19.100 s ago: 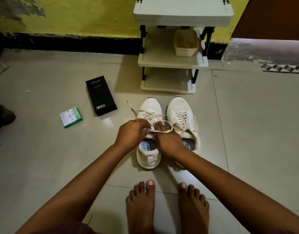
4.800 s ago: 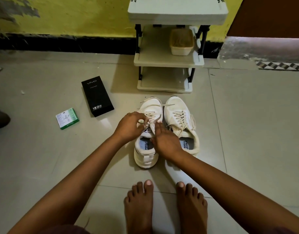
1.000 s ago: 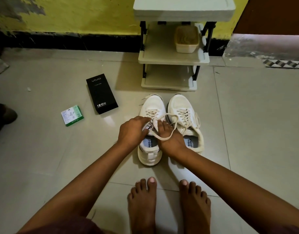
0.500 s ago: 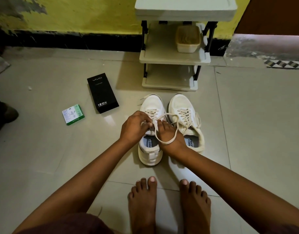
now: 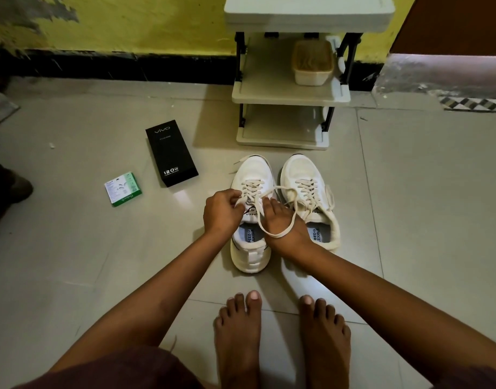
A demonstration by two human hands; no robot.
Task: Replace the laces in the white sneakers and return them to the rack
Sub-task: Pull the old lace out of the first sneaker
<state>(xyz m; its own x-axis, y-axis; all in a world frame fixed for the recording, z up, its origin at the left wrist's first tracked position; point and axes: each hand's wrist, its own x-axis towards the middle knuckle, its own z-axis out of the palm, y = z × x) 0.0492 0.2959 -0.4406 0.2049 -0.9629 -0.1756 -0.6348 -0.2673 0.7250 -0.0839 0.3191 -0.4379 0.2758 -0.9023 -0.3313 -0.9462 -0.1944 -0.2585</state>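
Since half a second ago, loop of flat cream shoelace (image 5: 280,234) has widened, now draping over back of right hand (image 5: 286,220). Left hand (image 5: 223,211) pinches lace end at left white mesh sneaker (image 5: 251,211), fingers curled. Right hand fingertips reach to same shoe's tongue; whether they pinch lace, cannot tell. Right white sneaker (image 5: 308,197) stands just beside, already laced. Both on grey floor tile (image 5: 423,206), near cream plastic shoe rack (image 5: 290,94). Black rectangular phone box (image 5: 171,153) and small green-white carton (image 5: 123,188) lie to left.
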